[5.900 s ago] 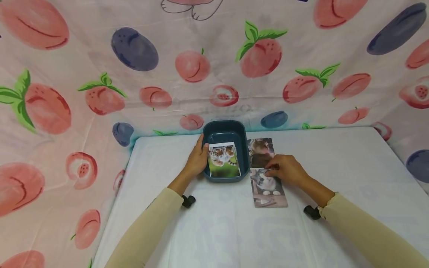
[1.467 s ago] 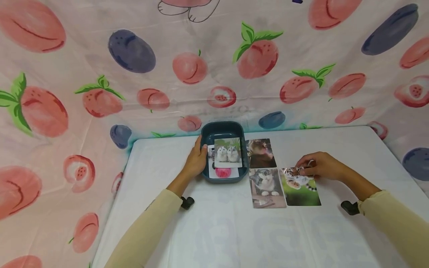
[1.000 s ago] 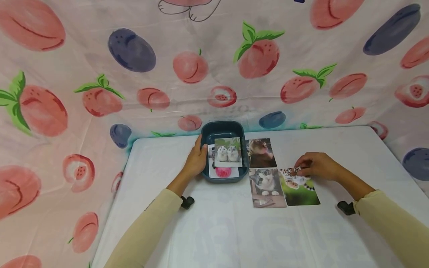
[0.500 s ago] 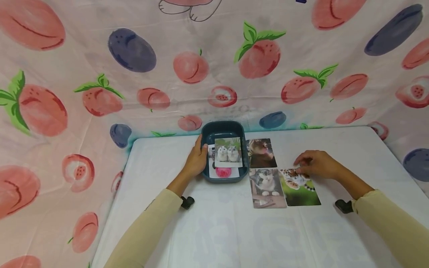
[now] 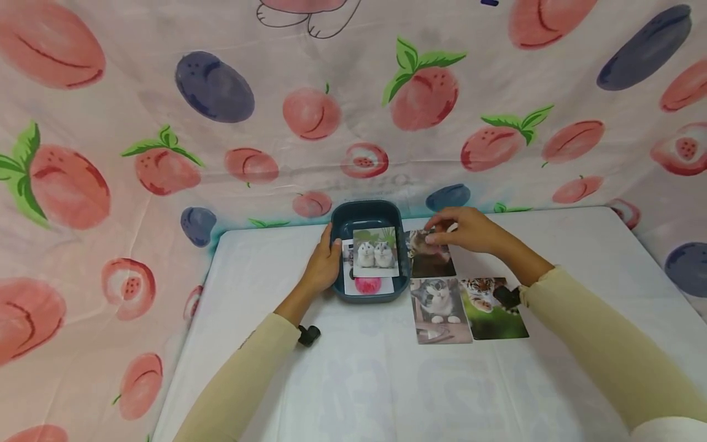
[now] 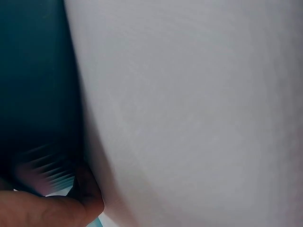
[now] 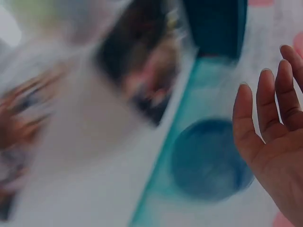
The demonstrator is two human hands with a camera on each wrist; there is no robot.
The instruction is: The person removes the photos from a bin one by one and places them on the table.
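In the head view my left hand (image 5: 324, 264) grips the left side of a dark teal plastic tray (image 5: 367, 299), thumb over its rim. Inside lies a photo card of two white hamsters (image 5: 375, 253) on top of other cards, one with a pink shape (image 5: 369, 285). My right hand (image 5: 469, 230) hovers by the upper edge of a dark brown animal card (image 5: 433, 261) right of the tray. In the right wrist view its fingers (image 7: 244, 106) are spread, holding nothing. Below lie a grey cat card (image 5: 440, 310) and a tiger cub card (image 5: 491, 319), partly covered by the right wrist camera.
A white-covered table (image 5: 353, 374) carries everything. A fruit-print cloth (image 5: 342, 61) rises behind the tray and along the left side. Black wrist cameras (image 5: 309, 335) stick out by both cuffs. The left wrist view shows mostly tray wall and white cloth.
The tiger cub card has gone from the tray to the table beside the cat card, exposing the hamster card. My right hand has since left it, moving up-left to the brown card.
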